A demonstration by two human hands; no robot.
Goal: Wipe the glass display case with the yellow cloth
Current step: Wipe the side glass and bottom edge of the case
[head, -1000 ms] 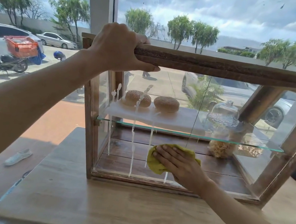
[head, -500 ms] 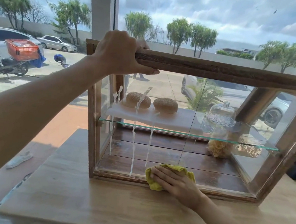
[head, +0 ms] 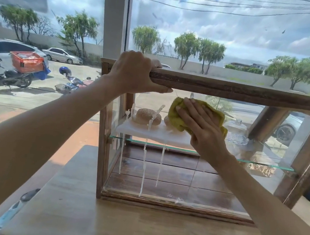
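A wood-framed glass display case (head: 230, 89) stands on a light wooden table (head: 119, 226). White foam streaks (head: 145, 154) run down the left part of its front pane. My left hand (head: 134, 73) grips the case's top rail at its left end. My right hand (head: 201, 128) lies flat on the yellow cloth (head: 177, 117), pressing it against the upper middle of the front glass. Inside, buns (head: 146, 115) sit on a white board on the glass shelf (head: 264, 164).
A glass dome (head: 235, 125) stands on the shelf at the right. Behind the case is a large window with a white post (head: 114, 17); cars and motorbikes are parked outside. The table's left edge (head: 52, 179) drops to the floor.
My right hand has carried the cloth from the bottom edge of the front pane up to its upper middle. My left hand has kept its grip on the top rail.
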